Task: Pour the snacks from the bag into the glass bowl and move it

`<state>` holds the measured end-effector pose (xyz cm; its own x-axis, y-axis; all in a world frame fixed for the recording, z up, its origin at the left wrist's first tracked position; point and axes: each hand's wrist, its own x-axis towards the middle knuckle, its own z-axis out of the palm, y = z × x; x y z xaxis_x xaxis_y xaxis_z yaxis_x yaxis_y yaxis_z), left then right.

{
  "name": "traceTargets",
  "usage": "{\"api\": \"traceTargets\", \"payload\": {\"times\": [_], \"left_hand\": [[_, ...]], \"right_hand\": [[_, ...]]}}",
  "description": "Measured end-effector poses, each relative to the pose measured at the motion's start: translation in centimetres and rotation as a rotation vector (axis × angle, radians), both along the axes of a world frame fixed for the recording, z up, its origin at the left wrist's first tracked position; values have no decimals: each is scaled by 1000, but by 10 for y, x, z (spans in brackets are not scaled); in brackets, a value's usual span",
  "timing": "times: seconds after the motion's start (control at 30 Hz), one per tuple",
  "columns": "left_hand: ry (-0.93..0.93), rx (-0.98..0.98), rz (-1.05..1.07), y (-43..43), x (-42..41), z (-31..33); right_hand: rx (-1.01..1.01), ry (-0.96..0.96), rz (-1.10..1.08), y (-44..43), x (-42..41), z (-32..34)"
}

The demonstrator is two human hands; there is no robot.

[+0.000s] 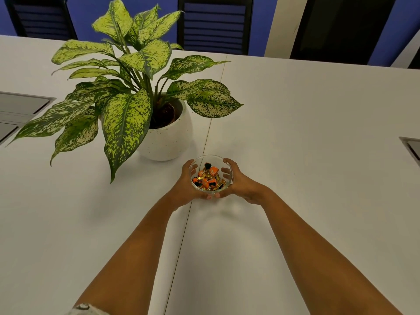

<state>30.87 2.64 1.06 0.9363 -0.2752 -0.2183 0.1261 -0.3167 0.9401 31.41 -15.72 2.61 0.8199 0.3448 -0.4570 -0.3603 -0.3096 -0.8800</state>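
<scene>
A small glass bowl [210, 157] sits in the middle of the view, cupped between both my hands. Inside it lie several wrapped snacks [208, 177] in orange, gold and black. My left hand [184, 185] wraps the bowl's left side and underside. On the opposite side, my right hand [238, 180] holds the right wall with fingers curled over the rim. Whether the bowl rests on the white table [306, 155] or hangs just above it, I cannot tell. No bag is in view.
A potted plant [166, 137] with broad speckled leaves stands just behind and left of the bowl. Recessed cable hatches sit at the left edge [20, 110] and right edge [412, 148]. Black chairs [213, 23] line the far side.
</scene>
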Motion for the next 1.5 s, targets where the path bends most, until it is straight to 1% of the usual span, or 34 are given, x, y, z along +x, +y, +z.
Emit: {"api": "traceTargets", "payload": {"times": [0.37,0.57,0.67,0.8,1.03,1.13,1.2,1.43,1.5], "left_hand": [[52,42,19,-3,-3,-1],[26,33,12,-3,-6,5],[37,33,46,-2,-9,7],[-9,15,85,-4,-15,9],[-46,-5,157,-6,-28,16],[-10,48,183,-6,-31,16],[-4,44,188,-5,-34,17],[-18,125,148,-4,-50,29],[-26,201,163,-6,-56,33]], "right_hand": [[-23,3,-1,-2,-3,-1],[-86,-23,-18,-1,-6,4],[-107,-34,-32,-2,-9,8],[-119,-51,-79,-5,-15,12],[-130,-73,-96,-4,-32,22],[-153,-79,-92,-3,-37,25],[-165,-88,-91,-2,-42,28],[-173,-66,-75,-1,-64,42],[-187,-81,-95,0,-74,48]]}}
